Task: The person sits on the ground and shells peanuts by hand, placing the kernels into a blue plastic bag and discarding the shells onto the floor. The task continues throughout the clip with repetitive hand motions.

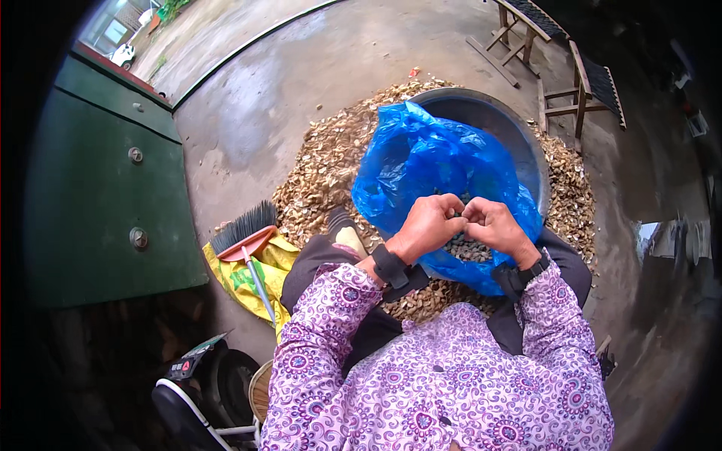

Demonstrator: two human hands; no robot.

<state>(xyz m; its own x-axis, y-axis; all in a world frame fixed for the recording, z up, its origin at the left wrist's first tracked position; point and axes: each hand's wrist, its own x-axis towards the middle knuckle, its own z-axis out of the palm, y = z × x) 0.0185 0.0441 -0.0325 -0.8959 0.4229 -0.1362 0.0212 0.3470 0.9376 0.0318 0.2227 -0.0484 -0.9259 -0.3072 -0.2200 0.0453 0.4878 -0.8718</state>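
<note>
My left hand (427,227) and my right hand (498,228) meet fingertip to fingertip, both pinched closed. Whatever they hold between the fingers is too small and hidden to name. Below them lies an open blue plastic bag (421,150), crumpled, with small grey-green pieces like seeds or kernels (470,249) inside it. The bag sits in a wide round metal basin (535,143), whose rim shows at the back and right. Heaped around the basin are dry tan shells or husks (323,161); more of them lie between my legs.
At the left a broom (252,240) rests on a yellow sack (286,259), near a green metal door (98,188). Small wooden stools (579,98) stand far right. A black-and-white vehicle part (184,410) is at lower left. The concrete floor (248,113) reaches a doorway.
</note>
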